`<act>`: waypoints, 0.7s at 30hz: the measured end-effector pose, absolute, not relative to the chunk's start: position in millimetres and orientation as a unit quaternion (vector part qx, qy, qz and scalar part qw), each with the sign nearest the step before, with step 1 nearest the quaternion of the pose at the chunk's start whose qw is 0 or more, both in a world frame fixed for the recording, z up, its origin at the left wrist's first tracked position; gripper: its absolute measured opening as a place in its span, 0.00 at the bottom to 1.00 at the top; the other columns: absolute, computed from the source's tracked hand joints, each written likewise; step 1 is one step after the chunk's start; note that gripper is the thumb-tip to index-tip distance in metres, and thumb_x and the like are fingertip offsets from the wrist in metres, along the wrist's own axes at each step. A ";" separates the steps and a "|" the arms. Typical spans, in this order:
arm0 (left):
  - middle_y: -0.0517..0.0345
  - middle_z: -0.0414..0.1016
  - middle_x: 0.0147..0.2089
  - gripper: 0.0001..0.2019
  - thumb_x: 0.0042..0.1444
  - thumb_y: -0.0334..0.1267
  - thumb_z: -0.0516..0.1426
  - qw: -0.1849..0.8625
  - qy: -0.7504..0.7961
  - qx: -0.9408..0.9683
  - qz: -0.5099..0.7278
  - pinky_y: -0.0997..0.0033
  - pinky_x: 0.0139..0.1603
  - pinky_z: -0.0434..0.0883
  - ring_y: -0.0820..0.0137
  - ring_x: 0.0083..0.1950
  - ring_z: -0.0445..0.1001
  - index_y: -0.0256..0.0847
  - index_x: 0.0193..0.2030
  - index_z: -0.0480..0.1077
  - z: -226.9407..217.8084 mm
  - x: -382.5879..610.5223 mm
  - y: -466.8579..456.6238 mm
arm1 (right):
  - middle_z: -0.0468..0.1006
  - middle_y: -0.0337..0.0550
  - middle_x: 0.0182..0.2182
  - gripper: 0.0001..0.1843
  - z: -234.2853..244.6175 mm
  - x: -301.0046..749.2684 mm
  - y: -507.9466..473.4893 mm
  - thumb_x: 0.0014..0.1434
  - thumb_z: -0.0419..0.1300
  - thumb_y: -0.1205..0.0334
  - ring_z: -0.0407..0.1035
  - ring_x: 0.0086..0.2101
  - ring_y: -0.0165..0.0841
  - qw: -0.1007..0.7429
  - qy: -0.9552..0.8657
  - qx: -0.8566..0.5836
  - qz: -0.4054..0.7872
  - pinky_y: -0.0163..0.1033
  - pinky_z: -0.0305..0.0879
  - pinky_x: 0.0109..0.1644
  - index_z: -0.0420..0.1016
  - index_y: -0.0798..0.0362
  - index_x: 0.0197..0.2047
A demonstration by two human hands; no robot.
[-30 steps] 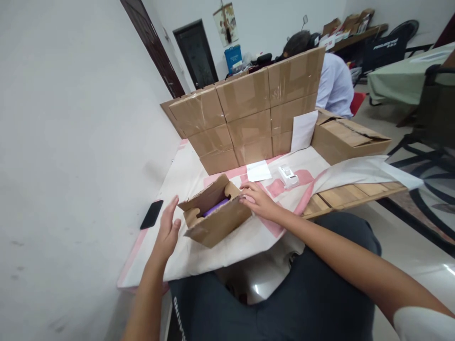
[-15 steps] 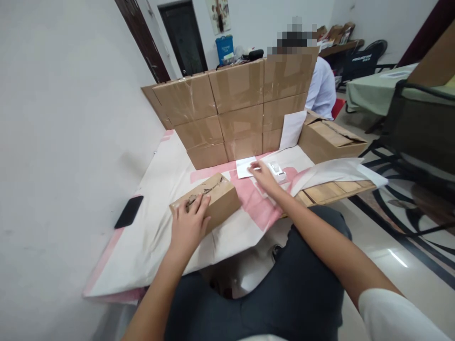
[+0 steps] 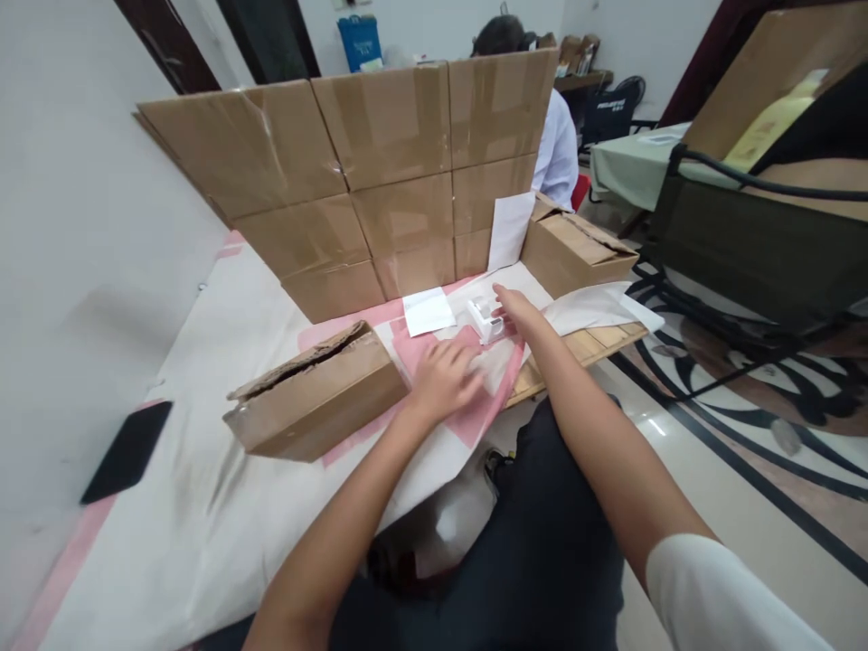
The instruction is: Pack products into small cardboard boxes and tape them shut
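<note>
A small brown cardboard box [image 3: 318, 398] lies closed on the paper-covered table [image 3: 203, 506], a little left of centre. My left hand [image 3: 444, 380] hovers just right of it over the pink and white paper, motion-blurred, fingers apparently spread and holding nothing. My right hand [image 3: 519, 310] reaches further out and touches a small white device [image 3: 485, 318] beside a white slip of paper [image 3: 427, 310]; its fingers are stretched forward.
A wall of stacked taped cartons [image 3: 380, 172] stands across the back of the table, with an open carton [image 3: 576, 253] at its right end. A black phone [image 3: 126, 450] lies at the left. Another person [image 3: 552, 136] sits behind the cartons. A dark chair frame [image 3: 752, 235] stands right.
The small box was open with a purple thing inside, then closed under my left hand. My left hand has since left it and moved right; my right hand has reached the white device.
</note>
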State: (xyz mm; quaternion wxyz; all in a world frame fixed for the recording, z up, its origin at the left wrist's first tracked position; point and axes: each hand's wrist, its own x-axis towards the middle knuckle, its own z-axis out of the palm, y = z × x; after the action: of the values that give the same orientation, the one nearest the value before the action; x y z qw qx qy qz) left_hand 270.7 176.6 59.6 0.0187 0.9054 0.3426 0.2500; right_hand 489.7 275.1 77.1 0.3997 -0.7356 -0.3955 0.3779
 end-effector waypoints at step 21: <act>0.51 0.69 0.69 0.22 0.71 0.32 0.45 0.183 -0.012 0.980 0.078 0.69 0.64 0.67 0.67 0.65 0.71 0.46 0.69 0.62 -17.5 420.3 137.1 | 0.71 0.55 0.48 0.31 31.5 652.6 205.2 0.44 0.66 0.66 0.67 0.50 0.47 0.351 -0.225 -0.904 0.097 0.50 0.65 0.57 0.67 0.56 0.53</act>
State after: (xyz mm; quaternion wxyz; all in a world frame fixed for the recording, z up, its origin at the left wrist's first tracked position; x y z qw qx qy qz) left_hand 420.3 137.1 -17.5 0.1828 0.9800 -0.0124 0.0776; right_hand 652.6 205.2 31.5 0.3509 -0.9039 -0.2247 0.0966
